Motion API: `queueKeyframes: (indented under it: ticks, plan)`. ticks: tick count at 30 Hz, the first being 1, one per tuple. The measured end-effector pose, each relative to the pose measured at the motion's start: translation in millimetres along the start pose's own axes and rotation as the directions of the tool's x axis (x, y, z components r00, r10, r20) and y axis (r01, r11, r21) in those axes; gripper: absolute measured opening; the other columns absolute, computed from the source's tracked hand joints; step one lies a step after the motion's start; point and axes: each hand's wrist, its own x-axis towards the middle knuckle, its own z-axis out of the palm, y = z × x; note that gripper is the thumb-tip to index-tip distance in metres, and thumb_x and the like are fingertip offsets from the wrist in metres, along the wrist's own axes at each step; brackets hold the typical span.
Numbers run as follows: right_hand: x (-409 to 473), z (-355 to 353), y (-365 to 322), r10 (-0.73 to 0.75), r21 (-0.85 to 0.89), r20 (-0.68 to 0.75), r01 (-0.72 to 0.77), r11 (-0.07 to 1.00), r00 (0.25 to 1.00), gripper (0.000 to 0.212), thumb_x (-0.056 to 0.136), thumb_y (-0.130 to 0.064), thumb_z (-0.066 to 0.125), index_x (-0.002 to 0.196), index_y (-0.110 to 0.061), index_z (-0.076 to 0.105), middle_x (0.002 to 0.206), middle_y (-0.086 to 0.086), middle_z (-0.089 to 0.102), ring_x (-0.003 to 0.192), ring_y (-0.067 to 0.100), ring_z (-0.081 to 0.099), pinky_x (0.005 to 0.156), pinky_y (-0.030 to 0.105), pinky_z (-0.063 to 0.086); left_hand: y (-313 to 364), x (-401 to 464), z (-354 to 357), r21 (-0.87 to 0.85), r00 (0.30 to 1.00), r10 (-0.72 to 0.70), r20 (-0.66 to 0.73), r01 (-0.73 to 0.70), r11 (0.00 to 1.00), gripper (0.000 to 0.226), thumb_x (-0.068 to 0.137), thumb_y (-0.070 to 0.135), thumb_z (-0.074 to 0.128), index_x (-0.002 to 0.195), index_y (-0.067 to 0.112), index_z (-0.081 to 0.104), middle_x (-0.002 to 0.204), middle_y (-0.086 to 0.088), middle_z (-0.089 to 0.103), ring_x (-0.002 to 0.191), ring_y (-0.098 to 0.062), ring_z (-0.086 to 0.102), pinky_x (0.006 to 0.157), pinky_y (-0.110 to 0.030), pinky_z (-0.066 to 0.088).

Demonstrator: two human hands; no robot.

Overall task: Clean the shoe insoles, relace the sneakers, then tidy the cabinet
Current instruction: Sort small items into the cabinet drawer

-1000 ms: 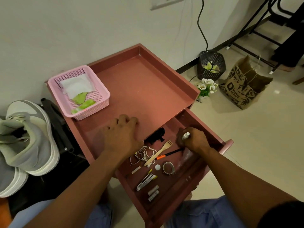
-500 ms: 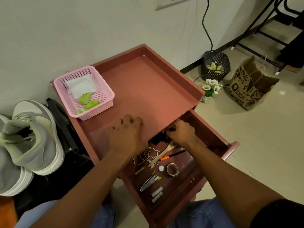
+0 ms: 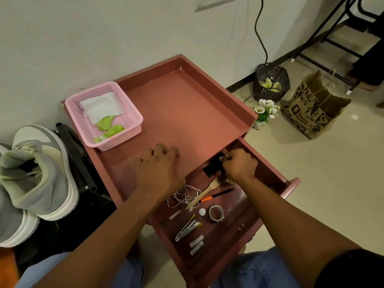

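Right hand [image 3: 241,165] pinching black comb-like item [image 3: 212,167] at back of open drawer [image 3: 291,183]; left hand [image 3: 160,169] spread flat on cabinet top [image 3: 187,109]; risk: item snagging under top's edge, slipping from pinch.

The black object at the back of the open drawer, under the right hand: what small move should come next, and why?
Probably lift the black object out of the drawer and set it on the cabinet top. The right hand already grips it at the drawer's back, the left hand rests flat on the top, steadying the cabinet, and bare surface lies beside the pink basket.
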Motion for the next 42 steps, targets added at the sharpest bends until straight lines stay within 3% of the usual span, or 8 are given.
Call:
queueKeyframes:
  ticks: [10,13,15,19,24,28,32,42]
  plan:
    - [0.3,-4.5,7.2,-0.044,-0.01,-0.036,0.044,0.999,0.998,0.01,0.094,-0.032,0.067,0.1,-0.028,0.074,0.086,-0.008,0.066,0.085,0.017,0.057,0.097,0.048,0.051,0.0,-1.0,1.1,0.0,1.0,0.006,-0.022,-0.006,1.0,0.068,0.061,0.064,0.067,0.122,0.038,0.054,0.125,0.003,0.05,0.111,-0.027,0.053,0.088,-0.043,0.046]
    - [-6.2,-15.6,4.4,-0.096,-0.039,-0.096,0.093,0.995,0.991,0.014,0.089,-0.035,0.065,0.094,-0.026,0.075,0.078,-0.009,0.067,0.073,0.014,0.062,0.072,0.035,0.058,-0.6,-0.6,2.1,0.002,1.0,0.008,-0.006,-0.008,1.0,0.069,0.063,0.064,0.067,0.125,0.038,0.052,0.127,0.003,0.049,0.113,-0.027,0.052,0.089,-0.043,0.045]
    - [-13.9,-27.5,0.6,-0.098,-0.029,-0.185,0.095,0.995,0.978,0.018,0.087,-0.035,0.06,0.086,-0.023,0.074,0.071,-0.007,0.067,0.063,0.014,0.059,0.057,0.025,0.048,0.0,-1.4,1.8,-0.001,1.0,0.008,-0.006,-0.008,1.0,0.069,0.064,0.063,0.068,0.126,0.038,0.052,0.127,0.003,0.048,0.113,-0.027,0.052,0.089,-0.043,0.044]
    - [-30.8,-49.4,-19.7,-0.087,0.083,-0.408,0.132,0.988,0.909,0.015,0.088,-0.041,0.058,0.081,-0.029,0.064,0.073,-0.011,0.062,0.067,0.016,0.056,0.063,0.028,0.042,1.6,-3.9,0.3,0.006,1.0,0.014,0.0,-0.014,1.0,0.069,0.067,0.063,0.068,0.129,0.036,0.051,0.129,0.002,0.048,0.115,-0.027,0.051,0.089,-0.042,0.042]
    - [-43.3,-58.3,-65.0,-0.237,0.256,-0.499,0.404,0.878,0.833,0.012,0.093,-0.034,0.064,0.085,-0.027,0.069,0.076,-0.014,0.067,0.072,0.007,0.063,0.067,0.027,0.05,1.2,-6.6,-0.9,0.014,1.0,0.029,0.013,-0.029,0.999,0.067,0.072,0.057,0.068,0.131,0.031,0.051,0.131,-0.002,0.048,0.115,-0.029,0.05,0.087,-0.042,0.04]
    - [-45.0,-48.5,-116.5,-0.355,0.512,-0.327,0.479,0.713,0.876,0.01,0.091,-0.025,0.068,0.085,-0.025,0.076,0.078,-0.007,0.073,0.076,0.01,0.069,0.073,0.033,0.059,-3.3,-8.8,-3.0,0.004,0.998,0.058,0.018,-0.058,0.998,0.067,0.072,0.053,0.07,0.133,0.031,0.051,0.135,-0.003,0.046,0.117,-0.031,0.049,0.087,-0.042,0.039]
    - [-48.8,-30.9,-167.1,-0.312,0.74,-0.003,0.212,0.639,0.95,0.009,0.094,-0.023,0.071,0.091,-0.018,0.077,0.085,0.012,0.077,0.073,0.024,0.075,0.069,0.043,0.065,-11.7,-9.8,-2.9,-0.008,0.995,0.096,0.017,-0.095,0.995,0.071,0.077,0.053,0.07,0.141,0.031,0.049,0.142,-0.001,0.044,0.123,-0.03,0.046,0.092,-0.042,0.041]
    - [-41.0,-5.4,-236.1,-0.271,0.727,0.28,-0.019,0.687,0.921,0.024,0.09,-0.032,0.079,0.099,-0.011,0.073,0.083,0.006,0.073,0.077,0.027,0.077,0.074,0.044,0.066,-15.6,-9.0,-2.9,0.021,0.993,0.115,0.036,-0.116,0.993,0.065,0.084,0.05,0.067,0.139,0.021,0.047,0.147,-0.004,0.038,0.127,-0.031,0.041,0.095,-0.042,0.042]
